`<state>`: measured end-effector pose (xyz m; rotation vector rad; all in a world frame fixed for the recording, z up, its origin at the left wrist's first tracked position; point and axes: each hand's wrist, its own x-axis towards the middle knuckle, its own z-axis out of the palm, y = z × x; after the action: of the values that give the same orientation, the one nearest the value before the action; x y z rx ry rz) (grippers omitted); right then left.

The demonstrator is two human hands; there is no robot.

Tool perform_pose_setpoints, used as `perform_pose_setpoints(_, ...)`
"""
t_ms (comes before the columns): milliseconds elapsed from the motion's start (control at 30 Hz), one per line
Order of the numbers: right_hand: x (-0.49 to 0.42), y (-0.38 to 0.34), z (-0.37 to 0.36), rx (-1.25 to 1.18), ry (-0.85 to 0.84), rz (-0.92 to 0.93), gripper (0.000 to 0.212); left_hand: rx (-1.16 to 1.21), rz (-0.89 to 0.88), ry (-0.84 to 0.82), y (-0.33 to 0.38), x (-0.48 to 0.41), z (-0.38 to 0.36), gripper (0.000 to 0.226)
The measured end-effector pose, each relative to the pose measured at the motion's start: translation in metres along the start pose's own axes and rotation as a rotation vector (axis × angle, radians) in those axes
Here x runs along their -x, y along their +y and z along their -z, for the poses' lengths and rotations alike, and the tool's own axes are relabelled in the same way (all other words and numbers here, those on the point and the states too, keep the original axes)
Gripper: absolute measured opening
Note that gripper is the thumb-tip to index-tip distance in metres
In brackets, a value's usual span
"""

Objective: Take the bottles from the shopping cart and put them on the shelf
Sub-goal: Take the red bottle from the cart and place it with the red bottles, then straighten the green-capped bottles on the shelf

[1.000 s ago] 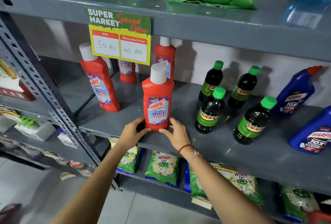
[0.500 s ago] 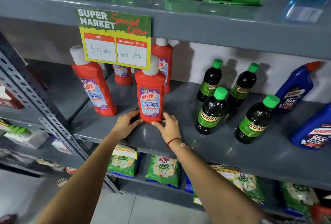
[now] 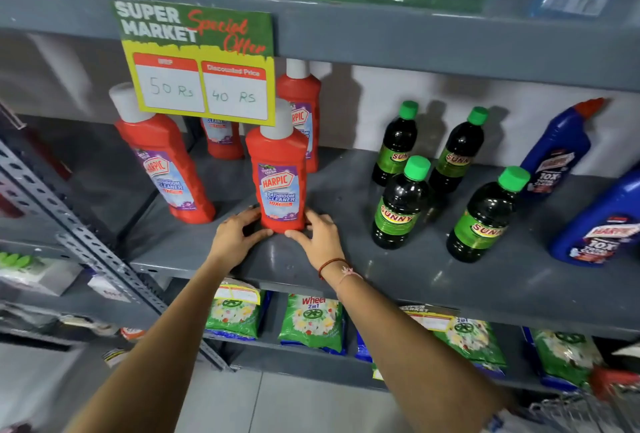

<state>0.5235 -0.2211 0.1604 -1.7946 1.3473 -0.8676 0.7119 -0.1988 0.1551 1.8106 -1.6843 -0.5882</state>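
A red Harpic bathroom-cleaner bottle [image 3: 281, 176] with a white cap stands upright on the grey middle shelf [image 3: 346, 259]. My left hand [image 3: 237, 237] touches its base from the left and my right hand [image 3: 320, 237] touches it from the right, fingers curled around the bottom. Three more red Harpic bottles stand nearby: one tilted at the left [image 3: 166, 162], two at the back [image 3: 221, 136] [image 3: 304, 110]. The shopping cart [image 3: 595, 408] shows only as a wire corner at the bottom right.
Several dark Sunny bottles [image 3: 400, 207] with green caps stand to the right, then blue Harpic bottles [image 3: 557, 152]. A price sign [image 3: 201, 62] hangs from the upper shelf. Green detergent packs [image 3: 311, 321] lie on the lower shelf. A perforated steel upright [image 3: 86, 242] runs at left.
Both hands have slid the red bottle further back on the shelf, so its cap now sits just under the price sign. The view has moved closer.
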Motion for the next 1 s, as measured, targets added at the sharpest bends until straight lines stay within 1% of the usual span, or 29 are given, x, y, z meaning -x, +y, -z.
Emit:
perform_pose_setpoints(67, 0.001, -0.002, 0.003, -0.002, 0.004, -0.002, 0.051, -0.009, 0.002, 0.012, 0.003, 0.001, -0.001, 0.052)
perform_pose_setpoints(133, 0.003, -0.005, 0.004, -0.021, -0.008, -0.003, 0.051, -0.011, 0.016, 0.061, 0.008, 0.005, -0.002, 0.049)
perform_pose_setpoints(233, 0.024, -0.001, 0.017, -0.122, 0.030, -0.041, 0.050, 0.068, 0.104, 0.232, 0.028, 0.026, -0.010, 0.047)
perform_pose_setpoints(300, 0.051, 0.013, 0.036, -0.148, 0.101, -0.017, 0.036, 0.209, 0.207, 0.376, 0.046, 0.047, -0.020, 0.039)
perform_pose_setpoints(333, 0.066, 0.022, 0.049, -0.151, 0.151, -0.006, 0.028, 0.271, 0.231, 0.432, 0.055, 0.058, -0.028, 0.032)
perform_pose_setpoints(400, 0.097, 0.043, 0.080, -0.168, 0.279, -0.034, 0.016, 0.328, 0.207, 0.481, 0.077, 0.079, -0.048, 0.019)
perform_pose_setpoints(467, 0.119, 0.062, 0.113, -0.191, 0.439, -0.088, 0.012, 0.369, 0.133, 0.414, 0.101, 0.092, -0.076, 0.012)
perform_pose_setpoints(533, 0.130, 0.083, 0.147, -0.170, 0.590, -0.140, 0.019, 0.395, 0.007, 0.239, 0.132, 0.096, -0.110, 0.017)
perform_pose_setpoints(600, 0.130, 0.105, 0.178, -0.155, 0.673, -0.191, 0.030, 0.366, -0.105, 0.057, 0.162, 0.089, -0.142, 0.024)
perform_pose_setpoints(633, 0.126, 0.116, 0.192, -0.154, 0.673, -0.218, 0.038, 0.343, -0.133, -0.020, 0.175, 0.083, -0.156, 0.027)
perform_pose_setpoints(700, 0.115, 0.130, 0.213, -0.121, 0.587, -0.246, 0.051, 0.273, -0.155, -0.103, 0.196, 0.067, -0.179, 0.039)
perform_pose_setpoints(767, 0.106, 0.138, 0.224, -0.027, 0.471, -0.205, 0.058, 0.228, -0.158, -0.129, 0.214, 0.051, -0.192, 0.047)
perform_pose_setpoints(833, 0.101, 0.139, 0.228, 0.000, 0.395, -0.184, 0.063, 0.226, -0.130, -0.147, 0.229, 0.038, -0.199, 0.055)
perform_pose_setpoints(933, 0.098, 0.136, 0.230, -0.008, 0.353, -0.168, 0.068, 0.205, -0.135, -0.180, 0.242, 0.023, -0.209, 0.064)
perform_pose_setpoints(1000, 0.097, 0.136, 0.230, -0.002, 0.336, -0.149, 0.067, 0.153, -0.169, -0.162, 0.240, 0.019, -0.216, 0.062)
